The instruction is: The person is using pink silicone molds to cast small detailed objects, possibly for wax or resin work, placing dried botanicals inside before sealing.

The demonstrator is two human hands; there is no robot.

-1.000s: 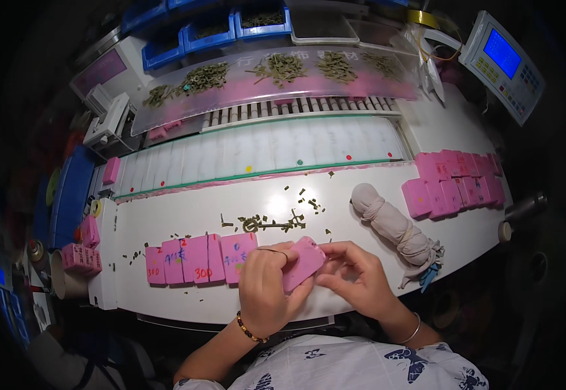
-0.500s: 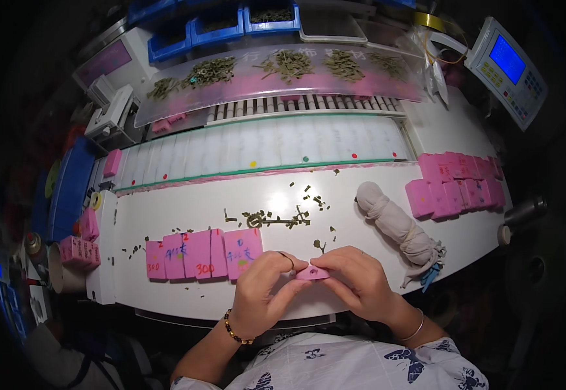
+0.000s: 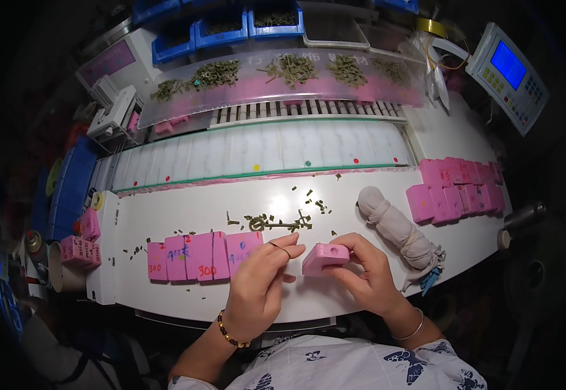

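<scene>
My right hand [image 3: 366, 275] grips a small pink block [image 3: 325, 259] between thumb and fingers, tilted up off the white table. A round dark hole shows in its end. Just left of the block is my left hand [image 3: 261, 276], its fingers loosely bent with a gap to the thumb; I see nothing held in it and it does not touch the block. Beyond both hands lies a scatter of small dark green metal-looking pieces [image 3: 276, 223]. A row of marked pink blocks [image 3: 189, 257] lies beside my left hand.
More pink blocks [image 3: 462, 195] stand at the right, near a rolled grey cloth bundle [image 3: 397, 231]. A long green-edged white panel [image 3: 231, 156] crosses the table's back. Behind it are a clear sheet [image 3: 257, 91] with heaped pieces, blue bins [image 3: 221, 32] and a display unit [image 3: 507, 71].
My left hand has let go of the pink block and moved slightly left. The block is now in my right hand alone, turned and raised. A branched green piece beyond it no longer shows.
</scene>
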